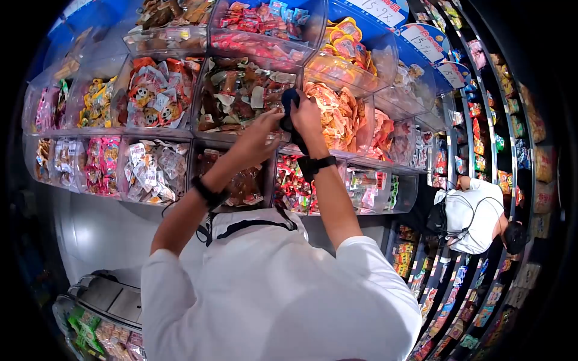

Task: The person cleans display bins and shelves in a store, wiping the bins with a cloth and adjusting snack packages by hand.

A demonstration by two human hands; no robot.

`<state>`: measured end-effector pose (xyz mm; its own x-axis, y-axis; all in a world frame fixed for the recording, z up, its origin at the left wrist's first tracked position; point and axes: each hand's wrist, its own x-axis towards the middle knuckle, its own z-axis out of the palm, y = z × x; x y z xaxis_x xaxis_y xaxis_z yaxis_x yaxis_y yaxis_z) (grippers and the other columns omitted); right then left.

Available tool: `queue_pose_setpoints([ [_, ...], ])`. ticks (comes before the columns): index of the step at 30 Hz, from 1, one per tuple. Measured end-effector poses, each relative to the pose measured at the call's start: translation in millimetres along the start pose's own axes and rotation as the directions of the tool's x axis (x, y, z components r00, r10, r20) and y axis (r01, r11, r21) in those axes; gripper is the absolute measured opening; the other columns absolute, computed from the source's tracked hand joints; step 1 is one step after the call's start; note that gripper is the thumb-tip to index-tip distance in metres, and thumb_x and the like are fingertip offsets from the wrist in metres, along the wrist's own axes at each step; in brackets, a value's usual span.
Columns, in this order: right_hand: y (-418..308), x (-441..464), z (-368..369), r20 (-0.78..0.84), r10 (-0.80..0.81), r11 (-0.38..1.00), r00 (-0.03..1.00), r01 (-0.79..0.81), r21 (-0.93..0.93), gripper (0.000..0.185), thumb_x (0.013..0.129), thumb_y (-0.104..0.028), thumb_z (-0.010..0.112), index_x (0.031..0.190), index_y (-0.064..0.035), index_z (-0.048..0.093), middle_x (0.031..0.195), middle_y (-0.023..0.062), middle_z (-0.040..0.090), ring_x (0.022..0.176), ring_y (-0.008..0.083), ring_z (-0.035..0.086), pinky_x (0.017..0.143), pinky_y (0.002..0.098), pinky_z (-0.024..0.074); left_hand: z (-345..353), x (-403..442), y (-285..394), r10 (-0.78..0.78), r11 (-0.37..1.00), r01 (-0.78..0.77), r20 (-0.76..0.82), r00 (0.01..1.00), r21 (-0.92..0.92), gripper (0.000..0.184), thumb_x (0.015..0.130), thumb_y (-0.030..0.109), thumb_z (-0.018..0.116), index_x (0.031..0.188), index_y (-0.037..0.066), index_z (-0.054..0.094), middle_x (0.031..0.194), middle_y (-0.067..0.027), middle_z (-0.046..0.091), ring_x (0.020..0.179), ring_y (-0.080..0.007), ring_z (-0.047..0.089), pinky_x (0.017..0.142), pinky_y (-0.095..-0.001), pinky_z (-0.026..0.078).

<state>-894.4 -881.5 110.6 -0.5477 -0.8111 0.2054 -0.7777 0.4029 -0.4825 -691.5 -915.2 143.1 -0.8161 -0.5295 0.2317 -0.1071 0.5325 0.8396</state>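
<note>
Dark object (290, 101) is sitting in the right hand (307, 117), up over the middle row of clear bins (159, 132), near the divide between the brown packets (232, 90) and the orange packets (340, 117). From my remote station I am viewing through the head camera and noting grip: the right hand is closing its fingers around the object, whose upper end is showing above the fingers while a darker part is hanging below. The left hand (256, 141) is bending its fingers towards the object's near side; I am not managing to tell whether they are gripping it or only lying against it. Identity of the object: unclear, as the fingers are covering much of it. Both forearms are reaching forward, a black band (209, 192) circling the left wrist and a second one (316, 166) the right. White price cards (421, 42) are standing behind the bins at upper right. Well off to the right, another person in a white top (472, 216) is standing beside stocked shelves (486, 99).
</note>
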Motion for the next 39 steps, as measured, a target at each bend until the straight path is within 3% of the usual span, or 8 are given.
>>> queue_pose_setpoints([
  [5, -10, -13, -4, 0.073, 0.115, 0.989, 0.991, -0.107, -0.101, 0.051, 0.09, -0.024, 0.058, 0.137, -0.0036, 0.05, 0.105, 0.0332, 0.06, 0.091, 0.0504, 0.064, 0.079, 0.0537, 0.0537, 79, 30, -47, 0.105, 0.994, -0.106, -0.076, 0.992, -0.005, 0.08, 0.079, 0.007, 0.068, 0.144, -0.012, 0.026, 0.141, -0.0367, 0.037, 0.13, -0.0509, 0.038, 0.111, -0.048, 0.034],
  [11, -26, -53, -8, 0.04, 0.133, 0.989, 0.99, -0.129, -0.073, 0.041, 0.09, -0.02, 0.053, 0.124, 0.0023, 0.06, 0.084, 0.034, 0.066, 0.084, 0.0488, 0.066, 0.082, 0.0546, 0.052, 95, 3, -33, 0.054, 0.978, -0.101, -0.246, 0.968, -0.182, 0.098, 0.064, 0.002, 0.083, 0.143, -0.009, 0.027, 0.131, -0.0304, 0.039, 0.123, -0.0473, 0.044, 0.106, -0.0451, 0.039],
  [16, -28, -64, 2, -0.069, 0.179, 0.984, 0.981, -0.18, -0.002, 0.036, 0.087, -0.023, 0.056, 0.108, 0.0036, 0.068, 0.087, 0.0321, 0.066, 0.085, 0.0483, 0.065, 0.079, 0.0544, 0.0519, 104, 4, -71, 0.139, 0.941, -0.204, -0.241, 0.96, -0.271, 0.068, 0.079, 0.003, 0.064, 0.14, -0.003, 0.035, 0.12, -0.0319, 0.05, 0.114, -0.0491, 0.049, 0.101, -0.0461, 0.041],
  [23, -46, -77, 0, -0.026, 0.324, 0.944, 0.946, -0.325, -0.06, 0.034, 0.088, -0.029, 0.056, 0.099, 0.001, 0.068, 0.092, 0.0312, 0.066, 0.092, 0.0496, 0.064, 0.081, 0.0548, 0.0509, 67, 9, -62, 0.063, 0.996, -0.065, -0.029, 0.998, -0.059, 0.044, 0.08, 0.004, 0.058, 0.123, -0.001, 0.052, 0.103, -0.0281, 0.065, 0.098, -0.0473, 0.06, 0.081, -0.0513, 0.048],
  [26, -34, -102, 22, 0.146, 0.264, 0.961, 0.953, -0.246, -0.129, 0.032, 0.089, -0.027, 0.055, 0.106, -0.0025, 0.066, 0.092, 0.0323, 0.066, 0.092, 0.0499, 0.064, 0.082, 0.0548, 0.0508, 37, -23, -36, -0.239, 0.97, 0.217, 0.289, 0.927, 0.108, 0.045, 0.083, 0.011, 0.059, 0.126, 0.002, 0.052, 0.107, -0.0265, 0.065, 0.103, -0.0458, 0.059, 0.085, -0.0492, 0.048],
  [27, -52, -115, 21, 0.118, 0.296, 0.953, 0.948, -0.285, -0.1, 0.032, 0.088, -0.026, 0.057, 0.111, -0.0039, 0.063, 0.092, 0.0325, 0.066, 0.093, 0.0495, 0.063, 0.083, 0.0545, 0.0505, 47, -41, -54, 0.0, 0.999, -0.005, 0.106, 0.994, 0.047, 0.046, 0.082, 0.013, 0.061, 0.125, 0.002, 0.052, 0.104, -0.0263, 0.065, 0.1, -0.0454, 0.061, 0.082, -0.0495, 0.05],
  [34, -102, -130, 56, 0.149, 0.055, 0.997, 0.987, -0.062, 0.04, 0.042, 0.087, -0.021, 0.059, 0.119, 0.0071, 0.056, 0.089, 0.0328, 0.065, 0.084, 0.049, 0.064, 0.078, 0.0543, 0.0515, 8, -98, -49, -0.519, 0.851, 0.515, 0.018, 0.854, 0.1, 0.07, 0.08, 0.014, 0.061, 0.146, 0.017, 0.04, 0.11, -0.027, 0.065, 0.099, -0.045, 0.063, 0.082, -0.0501, 0.051],
  [39, -96, -137, 92, 0.069, -0.069, 0.974, 0.995, 0.052, 0.22, 0.051, 0.088, -0.018, 0.059, 0.133, 0.0059, 0.05, 0.097, 0.0333, 0.064, 0.09, 0.0496, 0.063, 0.08, 0.0534, 0.0515, 1, -115, -62, -0.484, 0.862, 0.492, -0.086, 0.871, 0.122, 0.079, 0.079, 0.017, 0.068, 0.15, 0.02, 0.035, 0.111, -0.0269, 0.066, 0.101, -0.0447, 0.063, 0.082, -0.0484, 0.051],
])
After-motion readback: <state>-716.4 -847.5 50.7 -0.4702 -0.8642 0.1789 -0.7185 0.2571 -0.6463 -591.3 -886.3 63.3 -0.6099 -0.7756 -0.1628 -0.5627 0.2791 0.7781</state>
